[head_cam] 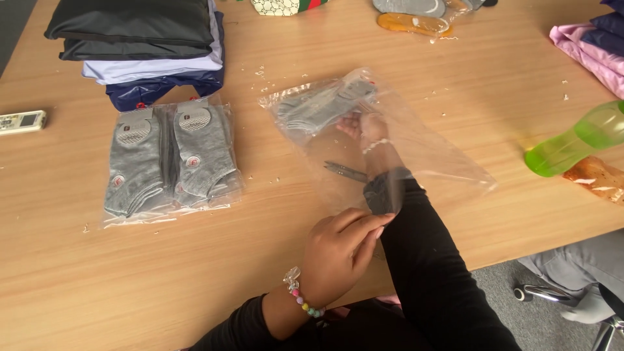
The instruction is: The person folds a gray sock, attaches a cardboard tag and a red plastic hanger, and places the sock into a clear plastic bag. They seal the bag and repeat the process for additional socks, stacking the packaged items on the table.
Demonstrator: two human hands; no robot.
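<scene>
My right hand (362, 127) is pushed deep inside a clear plastic bag (429, 153) lying on the wooden table (260, 260). Its fingers hold grey socks (322, 104) at the bag's far end. My left hand (341, 250), with a beaded bracelet on the wrist, pinches the bag's open edge near my right forearm. Both arms wear black sleeves. A small pair of metal snips (346, 171) lies under the bag, beside my right wrist.
A sealed pack of grey socks (170, 162) lies to the left. Behind it is a stack of folded dark and white packages (143, 45). A white remote (21, 121) sits at the left edge, a green bottle (575, 140) at right, pink fabric (588, 52) at the far right.
</scene>
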